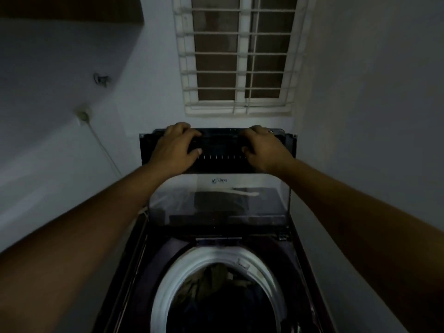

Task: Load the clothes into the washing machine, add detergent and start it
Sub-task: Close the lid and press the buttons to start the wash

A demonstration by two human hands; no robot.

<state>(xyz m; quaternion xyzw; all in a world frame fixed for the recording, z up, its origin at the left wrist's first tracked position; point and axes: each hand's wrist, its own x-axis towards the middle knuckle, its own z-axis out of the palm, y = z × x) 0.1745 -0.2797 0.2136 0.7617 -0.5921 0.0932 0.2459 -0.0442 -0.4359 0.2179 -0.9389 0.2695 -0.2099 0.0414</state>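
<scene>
A dark top-loading washing machine (134, 272) stands below me in a dim room. Its glass lid (218, 200) is raised upright, folded against the back. The white-rimmed drum (168, 284) is open and holds dark crumpled clothes (211, 280). My left hand (175, 146) grips the lid's upper edge on the left, fingers curled over the top. My right hand (263, 146) grips the same edge on the right, a ring on one finger. Both arms reach forward over the drum. No detergent is in view.
A barred window (240, 56) sits in the wall right behind the machine. Plain walls close in on both sides. A wall socket with a cable (84, 115) hangs on the left wall, and a small fitting (102, 79) sits above it.
</scene>
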